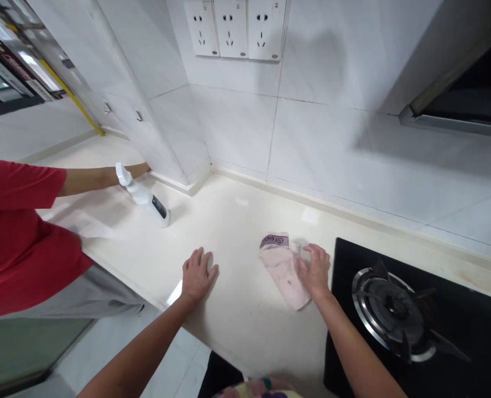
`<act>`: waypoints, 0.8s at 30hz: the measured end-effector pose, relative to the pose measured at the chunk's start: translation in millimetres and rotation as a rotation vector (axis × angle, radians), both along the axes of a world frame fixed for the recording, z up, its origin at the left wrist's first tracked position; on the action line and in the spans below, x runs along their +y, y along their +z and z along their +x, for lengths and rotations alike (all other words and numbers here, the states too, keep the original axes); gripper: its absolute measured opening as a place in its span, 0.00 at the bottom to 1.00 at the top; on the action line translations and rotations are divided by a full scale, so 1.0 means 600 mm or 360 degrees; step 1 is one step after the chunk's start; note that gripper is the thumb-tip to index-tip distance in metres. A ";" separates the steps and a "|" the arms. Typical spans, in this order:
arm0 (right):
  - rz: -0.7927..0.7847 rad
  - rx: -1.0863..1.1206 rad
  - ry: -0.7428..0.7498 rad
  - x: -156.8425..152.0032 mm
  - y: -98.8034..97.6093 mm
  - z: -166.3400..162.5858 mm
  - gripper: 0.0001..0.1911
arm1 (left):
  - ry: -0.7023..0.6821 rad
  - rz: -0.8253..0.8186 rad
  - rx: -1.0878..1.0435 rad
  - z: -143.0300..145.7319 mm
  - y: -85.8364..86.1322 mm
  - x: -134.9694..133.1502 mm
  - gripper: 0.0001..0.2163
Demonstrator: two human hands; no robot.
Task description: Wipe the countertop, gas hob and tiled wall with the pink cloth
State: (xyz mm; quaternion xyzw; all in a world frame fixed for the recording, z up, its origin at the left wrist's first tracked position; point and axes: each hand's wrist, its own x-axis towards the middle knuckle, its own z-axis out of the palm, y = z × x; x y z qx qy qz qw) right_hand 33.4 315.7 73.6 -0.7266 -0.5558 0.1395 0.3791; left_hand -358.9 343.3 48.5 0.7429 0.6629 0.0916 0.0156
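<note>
My left hand (pixel 198 275) lies flat on the cream countertop (pixel 237 243), its fingers spread and nothing under them. My right hand (pixel 314 270) rests on the right edge of a folded pink cloth (pixel 282 273), which has a purple label reading "Gree" at its far end. A white spray bottle (pixel 146 198) with a dark label leans on the counter at the left. A co-worker's bare arm (pixel 92 179) in a red sleeve reaches past it towards the wall, and the bottle's nozzle hides part of that arm.
A black gas hob (pixel 456 298) with a steel burner (pixel 388 309) lies just right of my right hand. A co-worker in a red top (pixel 17 237) stands at the counter's left edge. White tiled walls rise behind, with a triple socket panel (pixel 231 27) and a range hood (pixel 456 77).
</note>
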 end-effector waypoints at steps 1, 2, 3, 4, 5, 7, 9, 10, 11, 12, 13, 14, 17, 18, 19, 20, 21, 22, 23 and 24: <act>0.0004 -0.0133 0.0038 -0.004 -0.001 0.003 0.25 | -0.0001 0.0007 0.0000 0.000 0.000 0.000 0.25; -0.0024 -0.0263 0.0136 -0.010 -0.005 -0.002 0.26 | 0.0000 0.0012 0.0001 0.000 -0.001 -0.001 0.25; -0.0083 -0.0373 0.0274 -0.018 -0.010 -0.015 0.26 | 0.0002 0.0016 0.0005 0.001 -0.001 -0.001 0.25; -0.0159 -0.0452 0.0421 -0.026 -0.016 -0.034 0.27 | 0.0002 0.0016 0.0010 0.001 -0.002 -0.001 0.25; -0.0226 -0.0510 0.0547 -0.035 -0.023 -0.059 0.29 | 0.0001 0.0015 0.0017 0.000 -0.003 -0.001 0.25; -0.0297 -0.0571 0.0723 -0.045 -0.033 -0.116 0.33 | -0.0008 0.0019 0.0033 -0.001 -0.005 0.000 0.26; -0.0272 -0.0571 0.0920 -0.043 -0.034 -0.174 0.36 | -0.0017 0.0040 0.0050 -0.005 -0.008 0.001 0.26; -0.0234 -0.0556 0.1057 -0.035 -0.032 -0.200 0.36 | -0.0020 0.0052 0.0059 -0.008 -0.009 0.001 0.26; -0.0192 -0.0539 0.1198 -0.023 -0.028 -0.223 0.35 | -0.0025 0.0063 0.0069 -0.011 -0.012 0.001 0.26; -0.0153 -0.0526 0.1324 -0.006 -0.024 -0.242 0.34 | -0.0033 0.0073 0.0076 -0.015 -0.014 0.002 0.25; -0.0125 -0.0519 0.1416 0.015 -0.020 -0.257 0.34 | -0.0040 0.0081 0.0080 -0.018 -0.017 0.003 0.25; -0.0111 -0.0515 0.1470 0.041 -0.017 -0.268 0.35 | -0.0042 0.0087 0.0079 -0.022 -0.019 0.004 0.25; -0.0159 -0.0523 0.1462 0.135 -0.012 -0.273 0.41 | -0.0010 0.0089 0.0057 -0.029 -0.026 0.008 0.24; -0.0199 -0.0535 0.1431 0.169 -0.010 -0.266 0.42 | 0.0006 0.0086 0.0050 -0.030 -0.027 0.009 0.24; -0.0238 -0.0554 0.1388 0.203 -0.007 -0.254 0.42 | 0.0018 0.0081 0.0044 -0.030 -0.028 0.010 0.24; -0.0271 -0.0587 0.1335 0.236 -0.004 -0.238 0.40 | 0.0024 0.0076 0.0039 -0.030 -0.027 0.011 0.24; -0.0296 -0.0627 0.1273 0.266 0.001 -0.216 0.38 | 0.0029 0.0071 0.0035 -0.030 -0.027 0.012 0.24; -0.0312 -0.0666 0.1205 0.291 0.007 -0.190 0.35 | 0.0034 0.0065 0.0031 -0.029 -0.025 0.012 0.24; -0.0321 -0.0700 0.1135 0.312 0.013 -0.158 0.32 | 0.0039 0.0059 0.0028 -0.029 -0.023 0.012 0.24; -0.0328 -0.0726 0.1070 0.327 0.020 -0.122 0.29 | 0.0042 0.0054 0.0027 -0.028 -0.021 0.012 0.24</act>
